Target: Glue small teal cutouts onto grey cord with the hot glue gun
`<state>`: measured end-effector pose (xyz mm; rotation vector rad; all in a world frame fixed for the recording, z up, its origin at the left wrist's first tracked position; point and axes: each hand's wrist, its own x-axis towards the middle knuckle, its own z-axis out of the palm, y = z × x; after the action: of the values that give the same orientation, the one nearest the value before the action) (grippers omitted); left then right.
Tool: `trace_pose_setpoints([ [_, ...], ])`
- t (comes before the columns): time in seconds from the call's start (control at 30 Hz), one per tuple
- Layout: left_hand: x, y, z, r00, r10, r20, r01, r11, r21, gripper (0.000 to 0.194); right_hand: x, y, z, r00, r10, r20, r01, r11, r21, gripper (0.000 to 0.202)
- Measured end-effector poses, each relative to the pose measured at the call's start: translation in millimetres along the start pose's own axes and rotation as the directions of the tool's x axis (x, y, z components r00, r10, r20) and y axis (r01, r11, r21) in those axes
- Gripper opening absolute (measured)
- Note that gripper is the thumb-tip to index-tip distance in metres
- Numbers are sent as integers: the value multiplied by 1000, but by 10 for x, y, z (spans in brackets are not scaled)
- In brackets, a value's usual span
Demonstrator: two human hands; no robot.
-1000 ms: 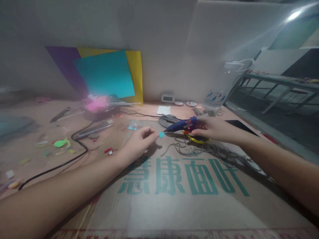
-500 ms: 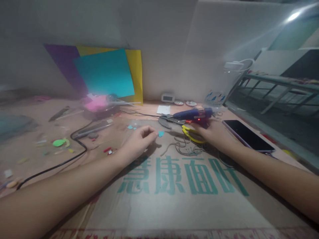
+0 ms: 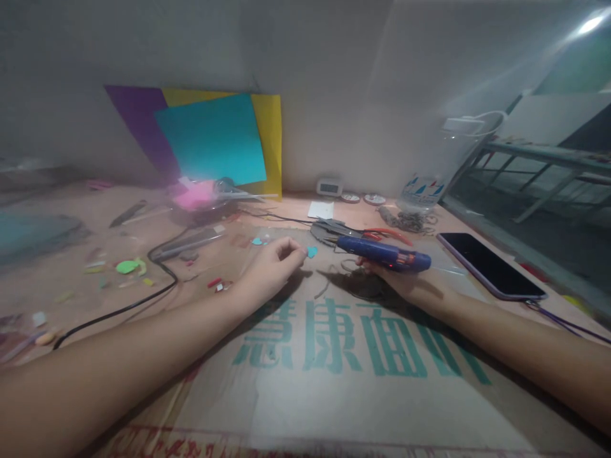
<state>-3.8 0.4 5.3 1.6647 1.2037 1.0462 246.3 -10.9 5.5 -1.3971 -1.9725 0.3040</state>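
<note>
My left hand point(image 3: 279, 264) is pinched on a small blue paper piece point(image 3: 312, 252), which shows at its fingertips above the cardboard point(image 3: 291, 407). On the right, my right hand point(image 3: 405, 280) is wrapped round a dark blue glue gun point(image 3: 382, 251), its nozzle pointing left toward the paper piece. A small red light glows on the gun. Grey cord point(image 3: 351, 267) lies under and beside the right hand. Just behind the nozzle are scissors or pliers with dark metal point(image 3: 329, 230) and red handles point(image 3: 389, 235).
Coloured sheets point(image 3: 214, 143) lean on the wall behind a pink item point(image 3: 195, 194). A black cable point(image 3: 119, 310) crosses the left side among paper scraps point(image 3: 128, 266). A phone point(image 3: 489, 264) and a clear bottle point(image 3: 422, 191) are at the right.
My right hand has lifted the glue gun and brought it nearer, off the tools behind it. The yellow handles no longer show. My left hand keeps its pinch on the blue piece.
</note>
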Motion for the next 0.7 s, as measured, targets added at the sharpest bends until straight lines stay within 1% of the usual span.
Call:
trace_pose_setpoints([
  [0.07,-1,8,4,1000,-1,-4,1,1000,4,18,-10,-9,-28,999,5,40,-7,1000,29,18],
  [0.23,2,2,17,1000,6,4,-5,1000,-22,18,-29,-97,-91,981,-86,172,62,988,141,24],
  [0.37,1,-19,21,1000,3,16,-3,1000,-29,18,-34,-141,-84,965,-94,245,47,981,190,24],
  [0.43,-2,-22,22,1000,4,24,-3,1000,-27,19,-33,-131,-68,966,-79,246,36,984,173,25],
  [0.57,-6,-22,21,1000,-13,24,13,1000,-17,19,-19,-74,-35,977,-34,208,13,995,98,27],
  [0.7,-1,-32,20,1000,13,23,-13,1000,-10,19,-4,-34,-6,981,-55,184,44,997,62,25],
])
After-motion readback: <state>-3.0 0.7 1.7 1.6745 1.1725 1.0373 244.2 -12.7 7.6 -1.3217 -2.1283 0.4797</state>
